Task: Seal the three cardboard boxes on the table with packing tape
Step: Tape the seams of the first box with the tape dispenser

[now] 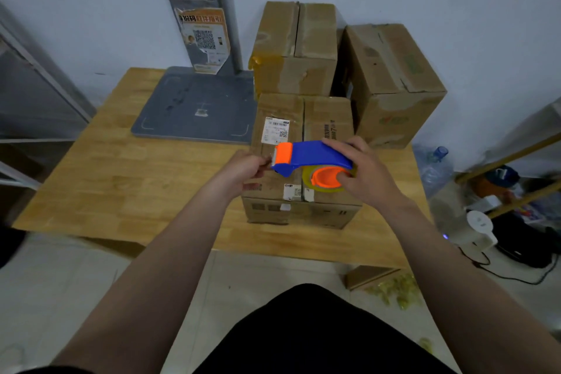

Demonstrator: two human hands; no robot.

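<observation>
Head view: blue-orange tape dispenser [312, 158]

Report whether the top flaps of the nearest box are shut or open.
Shut: both flaps of the nearest box lie flat, meeting along a centre seam. Tape over the seam: cannot tell.

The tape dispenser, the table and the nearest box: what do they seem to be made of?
The tape dispenser is probably hard plastic: smooth, uniform blue and orange, moulded edges. The table looks like light wood, joined strips with visible grain; perhaps a veneer. The nearest box is brown cardboard, matt, creased, with paper labels.
</observation>
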